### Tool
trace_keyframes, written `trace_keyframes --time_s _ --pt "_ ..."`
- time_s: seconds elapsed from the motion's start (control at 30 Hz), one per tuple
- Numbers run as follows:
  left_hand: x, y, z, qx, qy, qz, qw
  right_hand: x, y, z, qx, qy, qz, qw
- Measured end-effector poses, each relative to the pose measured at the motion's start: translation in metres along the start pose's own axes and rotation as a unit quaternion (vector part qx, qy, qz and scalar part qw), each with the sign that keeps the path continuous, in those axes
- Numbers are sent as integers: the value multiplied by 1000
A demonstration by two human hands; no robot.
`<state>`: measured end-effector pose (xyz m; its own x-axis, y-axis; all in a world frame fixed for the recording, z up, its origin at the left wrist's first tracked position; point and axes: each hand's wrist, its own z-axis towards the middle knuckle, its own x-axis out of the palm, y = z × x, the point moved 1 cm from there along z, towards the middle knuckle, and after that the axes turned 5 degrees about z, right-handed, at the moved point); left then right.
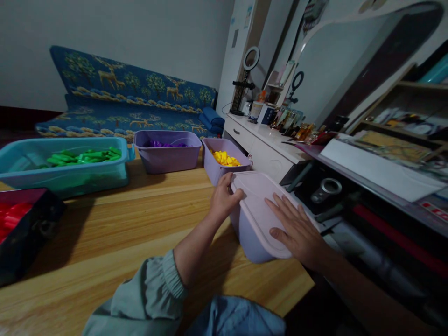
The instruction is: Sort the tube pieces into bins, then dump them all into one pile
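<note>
A lilac plastic bin (250, 238) stands at the right end of the wooden table, covered by a pale pinkish lid (261, 200). The lid hides whatever is inside. My left hand (224, 198) is closed at the lid's far left corner, its thumb over the rim and its fingers curled at the edge. Flat across the right part of the lid lies my right hand (296, 226), fingers spread. Just beyond the covered bin is an uncovered purple bin (212, 163) with yellow pieces (225, 158) in it.
Another purple bin (171, 159) holds purple pieces. To its left, a turquoise bin (70, 179) contains green pieces (84, 157). A dark box (38, 228) with red pieces (12, 217) sits at the near left. The wooden table (147, 219) ends close by the covered bin.
</note>
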<state>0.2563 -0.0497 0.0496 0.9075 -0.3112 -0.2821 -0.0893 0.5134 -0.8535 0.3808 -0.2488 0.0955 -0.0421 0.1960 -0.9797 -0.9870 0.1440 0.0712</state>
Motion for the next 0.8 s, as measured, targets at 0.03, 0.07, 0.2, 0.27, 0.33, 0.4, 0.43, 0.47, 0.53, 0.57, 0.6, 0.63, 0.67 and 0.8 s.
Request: trace_keyframes --time_s 0.03,0.07,0.2,0.27,0.33,0.4,0.43,0.47,0.53,0.57,0.6,0.63,0.67,0.8 --pt "0 0 0 -1 1 -2 1000 1 4 -3 -1 -12 -8 1000" --pt "0 0 0 -1 3 -5 1000 2 7 -5 0 -19 -16 1000" --pt "1 -1 0 -1 5 -10 1000 0 11 -2 9 -7 -33 999" --pt "2 0 0 -4 5 -10 1000 -2 12 -1 12 8 -33 999" --pt "3 2 2 -4 5 -15 1000 -4 13 0 16 18 -32 999" --pt "4 4 4 -2 12 -27 1000 -6 13 1 21 22 -29 999" --pt "4 5 5 -2 19 -34 999 -7 13 2 25 24 -27 999" --pt "3 6 7 -4 29 -39 999 -7 13 2 29 28 -24 999" --pt "1 6 9 -7 44 -44 998 -10 13 3 37 38 -18 998" --pt "-1 5 10 -6 47 -44 998 -11 14 3 40 43 -14 998" --pt "-3 4 11 -3 46 -44 998 -12 14 3 44 46 -11 998" --pt "-5 2 12 2 41 -43 998 -13 14 2 45 48 -8 998" --pt "-7 0 12 7 36 -41 999 -13 15 2 45 47 -7 998" --pt "-10 -7 11 22 30 -38 999 -14 17 1 36 42 -10 998"
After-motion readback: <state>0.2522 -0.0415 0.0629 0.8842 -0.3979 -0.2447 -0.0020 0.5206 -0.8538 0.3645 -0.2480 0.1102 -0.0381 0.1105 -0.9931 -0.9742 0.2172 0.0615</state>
